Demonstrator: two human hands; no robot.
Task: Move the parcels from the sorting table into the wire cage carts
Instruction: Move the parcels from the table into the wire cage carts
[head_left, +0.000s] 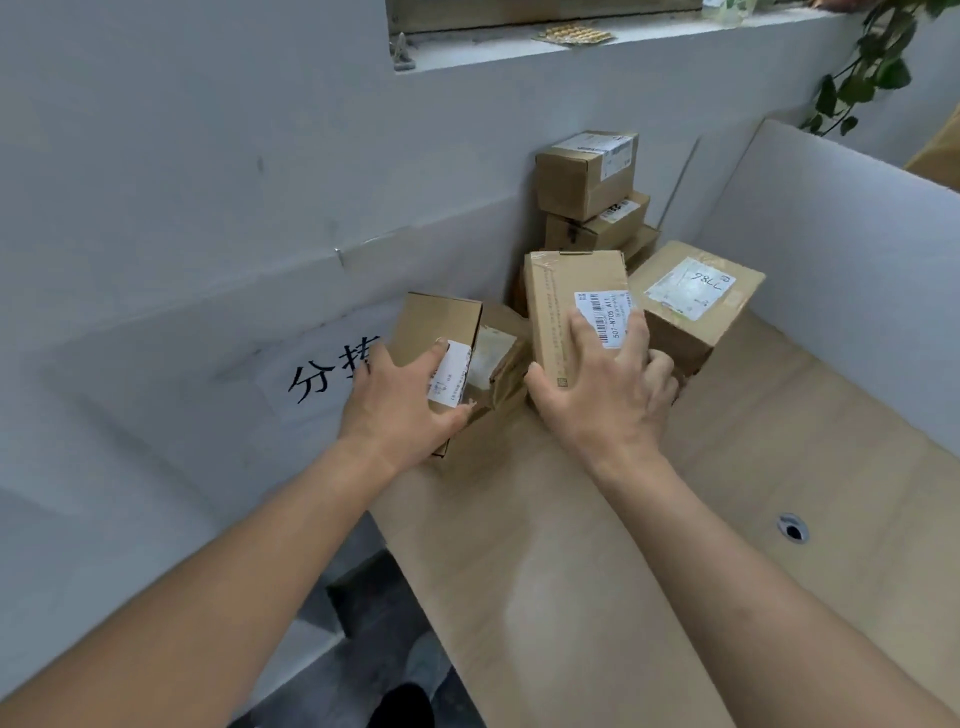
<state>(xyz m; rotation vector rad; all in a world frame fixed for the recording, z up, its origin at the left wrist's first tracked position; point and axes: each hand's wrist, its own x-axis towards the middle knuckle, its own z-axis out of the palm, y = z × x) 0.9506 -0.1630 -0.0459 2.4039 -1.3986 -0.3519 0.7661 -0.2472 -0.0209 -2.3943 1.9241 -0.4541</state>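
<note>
Several brown cardboard parcels lie at the far corner of the sorting table (597, 545). My left hand (400, 410) grips a small parcel (434, 325) with a white label on its side, thumb and fingers around its near end. My right hand (608, 400) grips a taller parcel (561, 291), its fingers lying over the barcode label. To the right, touching it, sits a parcel (696, 306) with a hand-marked label. A stack of parcels (587, 176) stands behind against the wall. No wire cage cart is in view.
White panels (841, 249) wall the table at the back and right; a white panel with black characters (182, 364) stands to the left. A cable hole (793, 529) sits in the tabletop at right. A plant (872, 67) hangs at top right.
</note>
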